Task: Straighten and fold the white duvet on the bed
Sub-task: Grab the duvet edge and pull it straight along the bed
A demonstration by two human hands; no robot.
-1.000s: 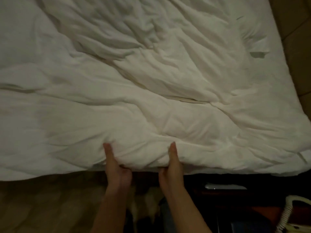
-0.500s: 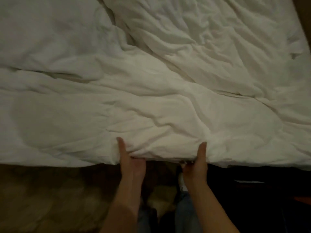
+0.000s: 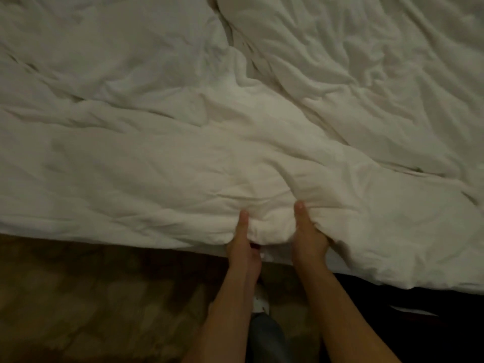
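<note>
Head view, the only view, looks down at a big white duvet (image 3: pixel 235 132) spread over the bed. It fills almost the whole picture. Its near edge runs from side to side, low in the picture, and hangs just over the edge of the bed. So the duvet lies straight ahead of the hands, away from the person, and its long way seems to go left to right, though the ends are cut off and I cannot be sure.

Both hands hold that near edge. The left hand (image 3: pixel 242 242) pinches it with the thumb on top and the fingers tucked under the cloth. The right hand (image 3: pixel 307 237) does the same, just beside it. A small puffy bunch of duvet sits between them. The hands are close together, not touching. Both are about as near to the edge as each other, and the right thumb reaches a little farther onto the duvet.

The duvet has many wrinkles, and one deep fold runs from the top middle down toward the right. It is not straight yet, and no neat fold is made. I think the next move is a pull or a lift along this edge.

Counting: one duvet, one bed, two hands. Below the edge is the brown floor (image 3: pixel 91 297), and a bit of a leg in blue cloth (image 3: pixel 264 334).
</note>
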